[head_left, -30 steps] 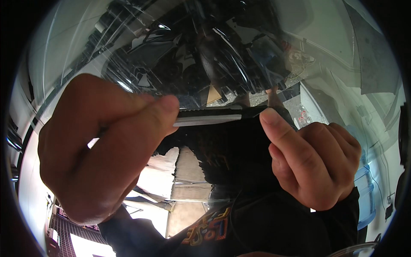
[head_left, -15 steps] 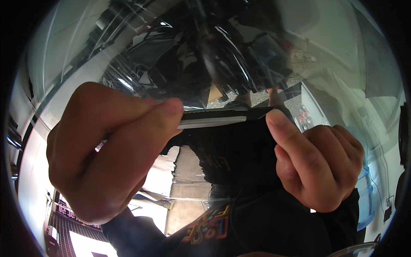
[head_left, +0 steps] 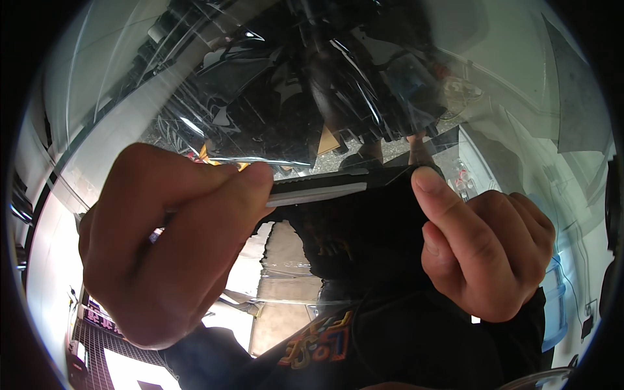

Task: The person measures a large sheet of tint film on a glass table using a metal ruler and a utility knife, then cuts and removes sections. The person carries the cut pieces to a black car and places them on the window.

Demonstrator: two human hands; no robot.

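Note:
A slim utility knife (head_left: 318, 188) with a black and grey handle spans the gap between my two hands. My left hand (head_left: 169, 240) pinches its handle end between thumb and bent fingers, which hide that end. At the other end, the dark pointed tip meets the thumb of my right hand (head_left: 487, 247). The right fingers are curled in behind that thumb, so their grip on the tip is partly hidden. The knife tilts slightly, its left end lower. Behind it hangs my black shirt (head_left: 396, 253) with coloured lettering.
Beyond my hands spreads a glossy dark surface (head_left: 273, 97) with streaky reflections. A yellow-orange thing (head_left: 207, 155) shows past my left hand. To the right are a white box (head_left: 478, 162), a blue water jug (head_left: 554, 315) and a plug (head_left: 587, 325) on the wall.
My left hand has sunk a little, so the knife now slants down to the left. My right hand has shifted slightly right. The yellow-orange thing has come into view.

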